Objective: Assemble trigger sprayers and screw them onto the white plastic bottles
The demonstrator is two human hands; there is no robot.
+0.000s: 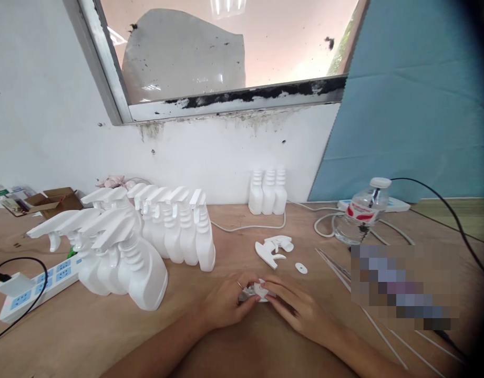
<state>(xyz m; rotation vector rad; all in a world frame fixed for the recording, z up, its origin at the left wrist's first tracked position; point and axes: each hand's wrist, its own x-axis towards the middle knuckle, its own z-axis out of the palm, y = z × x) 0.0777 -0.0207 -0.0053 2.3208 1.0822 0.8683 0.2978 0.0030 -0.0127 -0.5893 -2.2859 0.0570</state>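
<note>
My left hand (228, 300) and my right hand (292, 304) meet over the front of the table, fingers closed around a small white plastic part (260, 290). Something greyish and see-through shows beside it under my left fingers; its kind is unclear. Just beyond my hands lie loose white trigger sprayer heads (270, 254), and a flat white disc (301, 268) with a small centre hole rests to their right. Left of my hands, white spray bottles (147, 273) with sprayer heads on stand in rows.
Several white bottles without heads (267, 193) stand against the wall. At right are a water bottle (362, 212), thin white tubes (368, 315) and a blurred-out object (403, 287). A power strip (48, 289) with a charger and a cardboard box (54, 202) sit at left.
</note>
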